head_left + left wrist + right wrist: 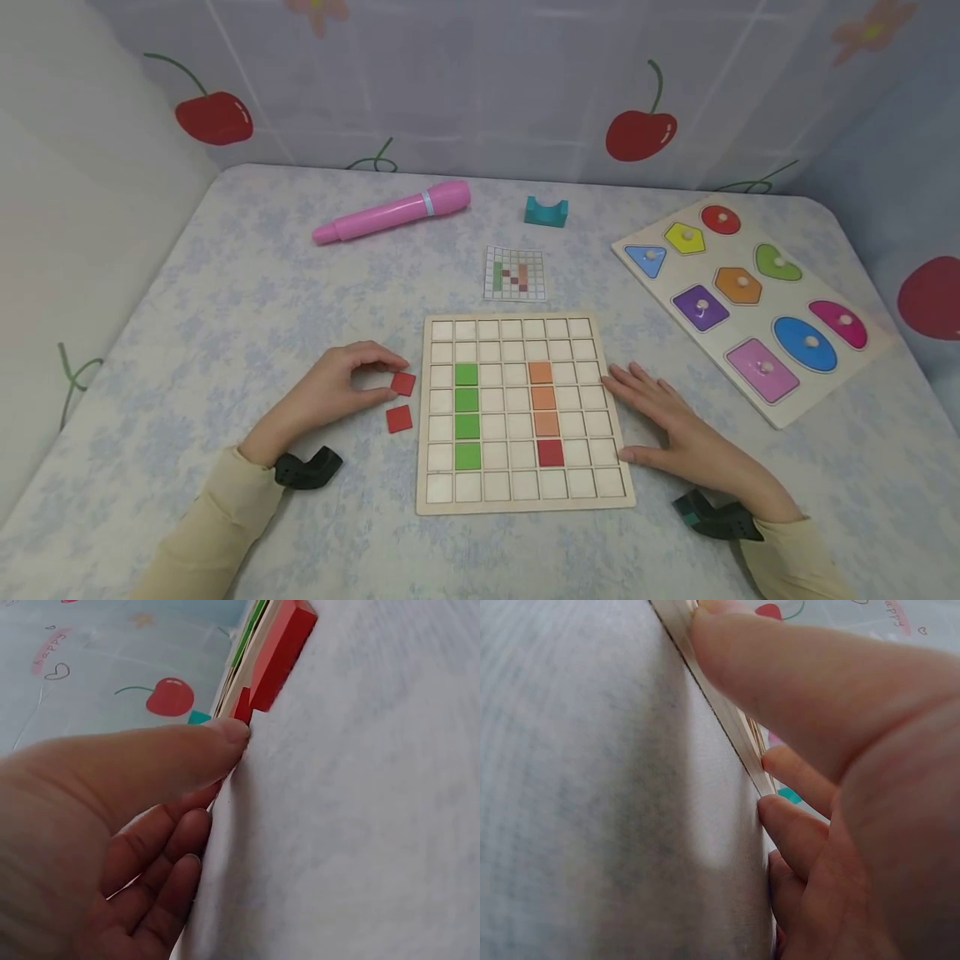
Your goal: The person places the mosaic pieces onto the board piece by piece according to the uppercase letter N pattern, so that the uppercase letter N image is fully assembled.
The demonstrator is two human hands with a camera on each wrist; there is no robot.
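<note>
In the head view, my left hand [341, 385] has thumb and forefinger on either side of a red square tile [403, 383], pinching it on the table left of the grid board. A second red tile [399, 418] lies just below it, and looms large [283, 656] in the left wrist view. The wooden grid board [438, 492] holds a column of green tiles [467, 400], a column of orange tiles [543, 397] and one red tile [551, 452] beneath the orange ones. My right hand [675, 425] touches the board's right edge with fingertips and thumb, its fingers extended.
Behind the board lies a small pattern card [514, 273] with a coloured grid. Farther back are a pink pen-shaped object [390, 217] and a teal notched block [546, 212]. A shape puzzle board [705, 342] with knobbed pieces lies at the right.
</note>
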